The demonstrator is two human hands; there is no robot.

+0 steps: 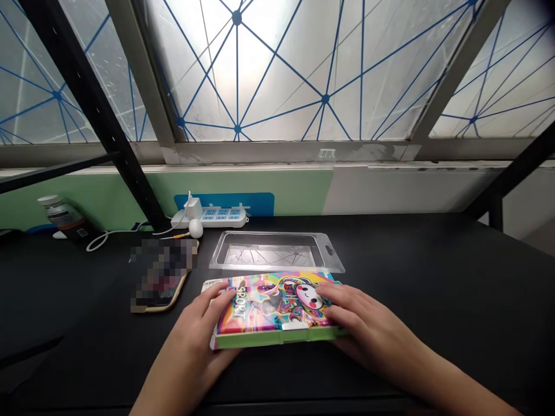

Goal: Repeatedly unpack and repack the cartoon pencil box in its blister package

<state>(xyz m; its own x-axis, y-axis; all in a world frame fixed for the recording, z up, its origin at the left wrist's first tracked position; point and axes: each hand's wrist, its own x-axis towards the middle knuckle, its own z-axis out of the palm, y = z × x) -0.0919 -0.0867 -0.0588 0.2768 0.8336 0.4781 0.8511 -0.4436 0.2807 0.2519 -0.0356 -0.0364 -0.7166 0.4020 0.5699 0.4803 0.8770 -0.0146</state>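
A colourful cartoon-printed pencil case [273,303] with a green front edge and a white latch is held level over the near part of the black desk. My left hand [202,323] grips its left end, fingers on the lid and thumb at the underside. At the right end, my right hand [362,318] rests fingers on the lid, its thumb mostly hidden below. Just behind the case lies a clear plastic package tray [277,251] with a hanging hole at its right end.
To the left lies a phone [167,274], its screen blurred. Behind it, a white power strip [223,216] with a charger and cable sits by the wall. A white-capped bottle [65,214] stands far left. Black metal posts [117,138] rise at both sides of the desk [425,260].
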